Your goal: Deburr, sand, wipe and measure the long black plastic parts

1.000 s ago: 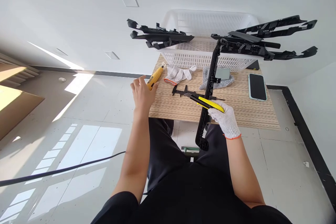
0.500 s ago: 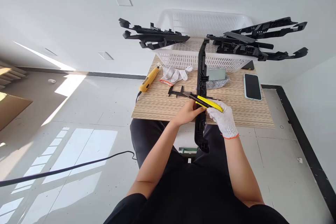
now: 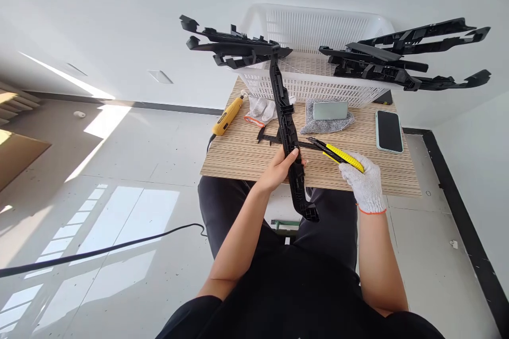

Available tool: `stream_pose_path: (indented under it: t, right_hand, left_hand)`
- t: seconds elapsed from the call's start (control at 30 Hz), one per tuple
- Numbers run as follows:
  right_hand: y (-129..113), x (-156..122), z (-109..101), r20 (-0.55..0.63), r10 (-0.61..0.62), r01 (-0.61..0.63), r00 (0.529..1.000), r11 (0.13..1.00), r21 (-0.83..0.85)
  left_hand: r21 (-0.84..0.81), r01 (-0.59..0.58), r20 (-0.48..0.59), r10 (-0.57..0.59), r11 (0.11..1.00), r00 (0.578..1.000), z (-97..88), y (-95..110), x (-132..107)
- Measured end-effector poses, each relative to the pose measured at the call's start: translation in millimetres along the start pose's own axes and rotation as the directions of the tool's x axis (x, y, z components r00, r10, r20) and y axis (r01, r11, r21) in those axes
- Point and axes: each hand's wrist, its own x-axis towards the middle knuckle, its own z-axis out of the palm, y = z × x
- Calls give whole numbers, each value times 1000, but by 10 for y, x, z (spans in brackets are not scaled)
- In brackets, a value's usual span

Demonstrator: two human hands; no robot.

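Note:
My bare left hand (image 3: 281,168) is closed round the lower part of a long black plastic trim piece (image 3: 287,122). The piece runs from above my lap up over the wooden table (image 3: 246,153), its far end reaching the white basket (image 3: 314,71). My right hand (image 3: 363,183) wears a white knit glove and grips a yellow utility knife (image 3: 338,154), blade end pointing left toward the trim piece but apart from it. A black caliper (image 3: 272,137) lies on the table under the piece.
More black trim pieces rest across the basket's left rim (image 3: 234,47) and right rim (image 3: 405,61). On the table lie a yellow rotary tool (image 3: 226,119), a spare white glove (image 3: 260,111), a grey cloth with a green phone (image 3: 329,111), and a dark phone (image 3: 388,131). A black cable (image 3: 91,254) crosses the floor.
My left hand left the yellow rotary tool, came across and took hold of the trim piece. The piece's far end swung left. My right hand with the knife drew away to the right.

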Motion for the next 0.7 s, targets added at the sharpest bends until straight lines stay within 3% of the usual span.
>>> stream_pose_path:
  t: [0.1, 0.2, 0.37, 0.47, 0.7]
  right_hand:
    - [12, 8, 0, -15, 4, -4, 1000, 1000, 0]
    - [28, 16, -8, -2, -3, 3, 1000, 1000, -6]
    - [36, 17, -15, 15, -12, 12, 1000, 1000, -16]
    - [36, 12, -20, 21, -14, 14, 1000, 1000, -19]
    - [46, 23, -1, 4, -26, 26, 1000, 1000, 17]
  left_hand:
    - [-62, 34, 19, -33, 998, 999, -30, -17, 1]
    - [-140, -1, -36, -4, 990, 999, -38, -39, 47]
    - [-37, 49, -18, -50, 998, 999, -44, -25, 118]
    - [-56, 109, -1, -109, 992, 994, -66, 3, 119]
    - [-72, 23, 85, -17, 997, 996, -76, 26, 29]
